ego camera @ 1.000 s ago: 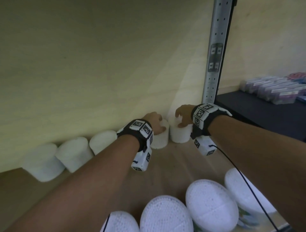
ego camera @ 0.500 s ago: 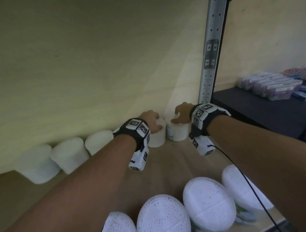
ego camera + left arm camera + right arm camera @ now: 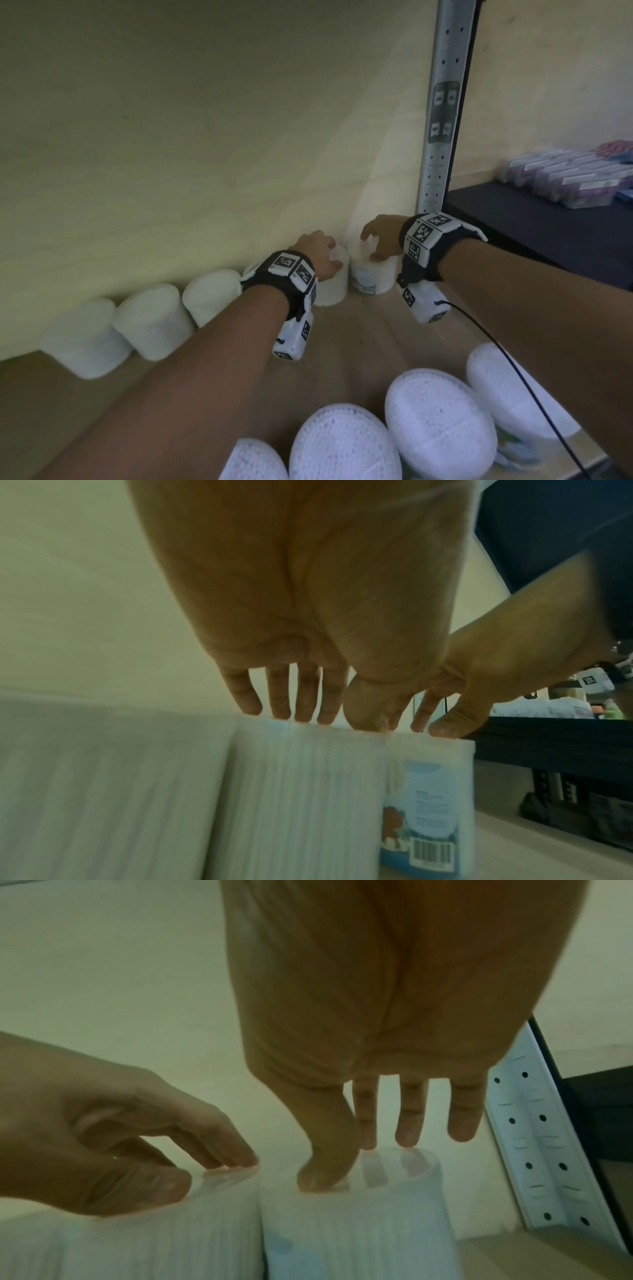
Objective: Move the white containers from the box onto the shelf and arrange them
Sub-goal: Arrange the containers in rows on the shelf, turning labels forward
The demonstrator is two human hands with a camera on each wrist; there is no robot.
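Two white ribbed containers stand side by side at the back of the wooden shelf (image 3: pixel 370 329), next to the wall. My left hand (image 3: pixel 318 253) rests its fingertips and thumb on the lid of the left container (image 3: pixel 330 289). The right hand (image 3: pixel 380 236) touches the lid of the right container (image 3: pixel 371 279), which has a blue label and a barcode. In the right wrist view the right thumb (image 3: pixel 322 1172) presses the lid of that container (image 3: pixel 359 1226), and the little finger hangs clear of it. The left wrist view shows the left fingers (image 3: pixel 304 696) on the lid of the ribbed container (image 3: pixel 301 791).
Three more white containers (image 3: pixel 154 325) line the back wall to the left. Several white containers with dotted lids (image 3: pixel 438 421) stand close in front of me. A perforated metal post (image 3: pixel 442 102) rises right of the hands. Beyond it, a dark shelf (image 3: pixel 531 233) carries packaged goods (image 3: pixel 565 178).
The right hand's fingers have straightened and spread a little over the lid. The left hand stays on its container, and both containers stand where they were.
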